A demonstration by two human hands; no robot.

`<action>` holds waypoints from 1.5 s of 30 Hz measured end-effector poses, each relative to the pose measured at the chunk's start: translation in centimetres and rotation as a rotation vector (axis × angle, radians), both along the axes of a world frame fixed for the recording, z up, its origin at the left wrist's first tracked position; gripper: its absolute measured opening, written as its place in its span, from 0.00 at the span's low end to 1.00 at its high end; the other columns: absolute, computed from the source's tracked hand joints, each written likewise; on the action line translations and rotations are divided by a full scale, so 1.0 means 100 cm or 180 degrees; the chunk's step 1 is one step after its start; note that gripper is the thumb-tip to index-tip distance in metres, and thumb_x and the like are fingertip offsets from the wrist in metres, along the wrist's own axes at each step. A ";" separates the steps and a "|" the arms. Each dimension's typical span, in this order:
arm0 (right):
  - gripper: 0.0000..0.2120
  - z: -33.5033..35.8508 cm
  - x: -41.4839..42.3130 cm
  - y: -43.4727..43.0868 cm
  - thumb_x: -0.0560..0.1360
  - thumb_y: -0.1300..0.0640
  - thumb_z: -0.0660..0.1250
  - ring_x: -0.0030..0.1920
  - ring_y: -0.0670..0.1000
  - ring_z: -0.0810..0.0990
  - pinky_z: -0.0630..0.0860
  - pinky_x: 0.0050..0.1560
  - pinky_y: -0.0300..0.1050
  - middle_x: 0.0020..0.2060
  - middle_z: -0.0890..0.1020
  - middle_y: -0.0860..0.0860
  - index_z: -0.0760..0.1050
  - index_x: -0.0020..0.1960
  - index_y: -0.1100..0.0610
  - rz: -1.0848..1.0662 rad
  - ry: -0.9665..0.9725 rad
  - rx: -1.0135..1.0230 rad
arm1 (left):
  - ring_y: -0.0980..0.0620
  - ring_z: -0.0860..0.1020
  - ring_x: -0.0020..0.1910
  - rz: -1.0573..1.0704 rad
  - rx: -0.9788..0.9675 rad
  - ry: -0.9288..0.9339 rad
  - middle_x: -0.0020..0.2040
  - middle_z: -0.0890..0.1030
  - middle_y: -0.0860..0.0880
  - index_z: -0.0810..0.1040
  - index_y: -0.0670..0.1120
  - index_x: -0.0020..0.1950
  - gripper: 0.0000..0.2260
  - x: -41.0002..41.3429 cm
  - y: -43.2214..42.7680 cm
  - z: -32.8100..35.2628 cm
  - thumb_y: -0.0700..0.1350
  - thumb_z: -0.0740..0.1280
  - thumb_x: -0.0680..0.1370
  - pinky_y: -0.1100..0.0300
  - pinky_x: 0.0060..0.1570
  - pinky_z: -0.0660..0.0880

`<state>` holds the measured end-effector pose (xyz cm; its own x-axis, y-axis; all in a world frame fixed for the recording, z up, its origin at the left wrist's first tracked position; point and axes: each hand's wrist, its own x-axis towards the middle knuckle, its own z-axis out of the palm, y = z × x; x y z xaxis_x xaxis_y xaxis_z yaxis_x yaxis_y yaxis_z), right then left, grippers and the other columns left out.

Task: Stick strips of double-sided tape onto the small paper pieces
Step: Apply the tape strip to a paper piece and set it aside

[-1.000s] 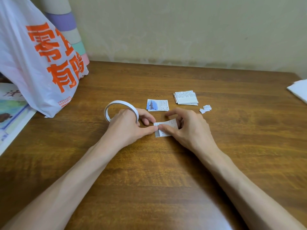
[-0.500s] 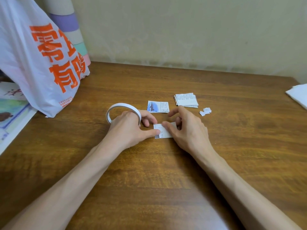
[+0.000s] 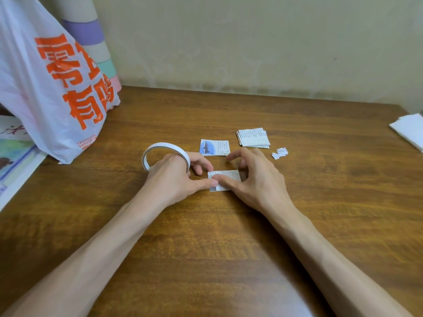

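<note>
Two bare forearms reached in over the wooden table [image 3: 206, 259] and met near its middle. There a small paper piece [image 3: 226, 176] lay flat on the table, printed side up, with both thumbs touching on its near-left part. The left hand [image 3: 174, 177] gripped the tape roll [image 3: 160, 148], its fingers curled through the thin white ring, which stood tilted over the knuckles. The right hand [image 3: 256, 179] held the piece with its thumb on top and curled fingers arched at the far edge (its index finger was lifted clear). Whether a strip ran from the roll to the paper could not be told.

Just beyond the hands lay a piece with a blue picture [image 3: 214, 147], and to its right a stack of printed pieces [image 3: 253, 138] with a few white scraps [image 3: 279, 153] beside it. Farther left a white plastic bag [image 3: 45, 88] with orange characters slumped on the table, a pastel-striped cylinder [image 3: 89, 35] behind it. White sheets [image 3: 409, 131] lay at the far right edge.
</note>
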<state>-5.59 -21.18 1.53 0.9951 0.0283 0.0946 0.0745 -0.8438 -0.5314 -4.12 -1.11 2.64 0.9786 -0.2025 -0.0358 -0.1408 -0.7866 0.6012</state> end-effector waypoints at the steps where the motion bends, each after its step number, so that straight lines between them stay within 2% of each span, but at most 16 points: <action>1: 0.26 0.001 -0.001 0.001 0.69 0.30 0.74 0.51 0.44 0.76 0.75 0.49 0.50 0.52 0.73 0.40 0.75 0.61 0.40 -0.0014 0.0001 -0.0041 | 0.59 0.69 0.31 -0.0001 -0.0016 0.0016 0.47 0.80 0.59 0.82 0.62 0.53 0.14 0.000 0.000 0.000 0.63 0.77 0.72 0.61 0.36 0.68; 5: 0.22 -0.002 0.004 -0.005 0.72 0.37 0.76 0.47 0.41 0.75 0.75 0.50 0.49 0.48 0.72 0.39 0.75 0.62 0.41 0.0106 0.0033 0.0196 | 0.59 0.69 0.30 0.0008 -0.0075 0.0010 0.47 0.80 0.59 0.83 0.61 0.52 0.14 0.000 0.000 0.000 0.62 0.78 0.71 0.60 0.38 0.68; 9: 0.17 -0.005 0.012 -0.017 0.75 0.51 0.78 0.38 0.40 0.73 0.69 0.44 0.38 0.46 0.72 0.41 0.77 0.60 0.42 0.0262 0.0039 0.0500 | 0.58 0.69 0.30 0.0010 -0.0066 0.0035 0.47 0.80 0.59 0.82 0.61 0.52 0.13 0.000 0.000 0.000 0.61 0.79 0.71 0.60 0.37 0.68; 15: 0.16 -0.008 0.020 -0.029 0.76 0.62 0.74 0.32 0.46 0.73 0.71 0.41 0.40 0.44 0.75 0.45 0.79 0.57 0.45 0.0340 0.0207 0.0827 | 0.58 0.68 0.30 -0.0002 -0.0025 0.0059 0.47 0.80 0.59 0.82 0.61 0.54 0.14 -0.001 -0.002 0.002 0.60 0.78 0.72 0.61 0.36 0.67; 18: 0.13 -0.007 0.019 -0.029 0.75 0.57 0.76 0.32 0.44 0.72 0.71 0.42 0.41 0.42 0.75 0.44 0.80 0.57 0.46 0.0283 0.0191 0.0844 | 0.58 0.68 0.30 -0.0019 -0.0058 0.0053 0.47 0.80 0.59 0.82 0.61 0.53 0.13 0.000 -0.001 0.002 0.60 0.79 0.71 0.60 0.36 0.67; 20: 0.14 -0.007 0.015 -0.021 0.73 0.47 0.78 0.36 0.43 0.73 0.71 0.43 0.42 0.43 0.75 0.42 0.80 0.56 0.44 0.0142 0.0013 0.0601 | 0.58 0.68 0.30 -0.0037 -0.0055 0.0061 0.47 0.80 0.59 0.82 0.62 0.53 0.13 0.000 -0.001 0.002 0.60 0.79 0.71 0.60 0.37 0.68; 23: 0.23 -0.006 0.006 0.002 0.71 0.30 0.73 0.48 0.46 0.78 0.73 0.47 0.47 0.52 0.76 0.41 0.77 0.59 0.41 -0.0168 -0.0059 -0.0058 | 0.58 0.68 0.30 -0.0058 -0.0088 0.0031 0.46 0.80 0.58 0.82 0.62 0.51 0.12 0.001 0.000 0.001 0.61 0.79 0.71 0.59 0.37 0.69; 25: 0.27 -0.005 0.004 0.010 0.70 0.26 0.69 0.51 0.49 0.80 0.72 0.48 0.48 0.56 0.76 0.42 0.75 0.61 0.41 -0.0266 -0.0105 -0.0253 | 0.58 0.68 0.30 -0.0076 -0.0089 0.0009 0.46 0.79 0.58 0.82 0.63 0.49 0.11 0.001 0.000 0.001 0.61 0.79 0.71 0.58 0.37 0.69; 27: 0.24 -0.004 0.005 0.008 0.72 0.29 0.70 0.52 0.49 0.80 0.72 0.48 0.49 0.54 0.76 0.41 0.75 0.61 0.41 -0.0217 -0.0127 -0.0132 | 0.58 0.69 0.31 -0.0077 -0.0047 0.0041 0.46 0.80 0.58 0.82 0.62 0.51 0.12 0.001 0.000 0.001 0.61 0.78 0.71 0.58 0.37 0.69; 29: 0.18 -0.004 0.006 0.001 0.76 0.38 0.72 0.50 0.46 0.77 0.73 0.48 0.49 0.49 0.74 0.40 0.75 0.62 0.42 -0.0107 -0.0118 0.0099 | 0.58 0.69 0.31 -0.0051 -0.0045 0.0053 0.47 0.80 0.59 0.82 0.62 0.53 0.13 0.002 0.000 0.001 0.61 0.79 0.71 0.58 0.38 0.69; 32: 0.13 -0.006 0.010 -0.007 0.77 0.49 0.74 0.44 0.44 0.74 0.74 0.48 0.48 0.43 0.73 0.41 0.77 0.60 0.43 0.0017 -0.0179 0.0337 | 0.58 0.68 0.30 -0.0042 -0.0125 0.0024 0.46 0.80 0.58 0.83 0.61 0.51 0.13 0.002 0.000 -0.002 0.61 0.79 0.70 0.59 0.38 0.68; 35: 0.13 -0.005 0.013 -0.015 0.77 0.56 0.75 0.37 0.43 0.73 0.73 0.45 0.44 0.43 0.75 0.43 0.79 0.58 0.44 0.0097 -0.0111 0.0519 | 0.59 0.68 0.29 -0.0041 -0.0183 -0.0001 0.46 0.80 0.58 0.83 0.61 0.51 0.13 0.002 0.001 -0.004 0.61 0.80 0.70 0.60 0.37 0.68; 38: 0.13 -0.002 0.011 -0.022 0.74 0.52 0.78 0.34 0.43 0.74 0.70 0.42 0.39 0.44 0.76 0.44 0.80 0.55 0.43 0.0232 -0.0036 0.0571 | 0.60 0.68 0.28 -0.0058 -0.0195 -0.0013 0.46 0.80 0.59 0.83 0.62 0.51 0.13 0.003 0.003 -0.005 0.61 0.80 0.70 0.60 0.37 0.68; 40: 0.19 -0.001 0.007 -0.020 0.70 0.43 0.80 0.37 0.40 0.74 0.71 0.44 0.39 0.46 0.75 0.43 0.79 0.58 0.42 0.0345 0.0038 0.0456 | 0.60 0.68 0.28 -0.0079 -0.0168 -0.0018 0.46 0.80 0.59 0.83 0.62 0.51 0.13 0.003 0.004 -0.006 0.62 0.79 0.70 0.59 0.37 0.69; 42: 0.25 -0.002 0.004 -0.017 0.68 0.36 0.79 0.42 0.37 0.73 0.75 0.49 0.43 0.50 0.74 0.42 0.78 0.62 0.41 0.0421 0.0077 0.0302 | 0.60 0.68 0.28 -0.0086 -0.0154 -0.0016 0.46 0.80 0.59 0.83 0.62 0.51 0.13 0.003 0.004 -0.006 0.62 0.79 0.70 0.59 0.38 0.69; 45: 0.23 -0.002 0.004 -0.014 0.71 0.39 0.78 0.41 0.37 0.73 0.75 0.49 0.45 0.50 0.73 0.42 0.77 0.63 0.41 0.0379 0.0047 0.0283 | 0.60 0.68 0.28 -0.0075 -0.0178 -0.0001 0.46 0.81 0.59 0.83 0.62 0.51 0.13 0.004 0.003 -0.005 0.62 0.79 0.70 0.59 0.38 0.69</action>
<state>-5.19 -22.63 1.32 0.9865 0.1382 0.0874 0.1628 -0.7790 -0.6056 -3.75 -0.77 2.16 0.9735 -0.2273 -0.0236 -0.1590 -0.7482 0.6441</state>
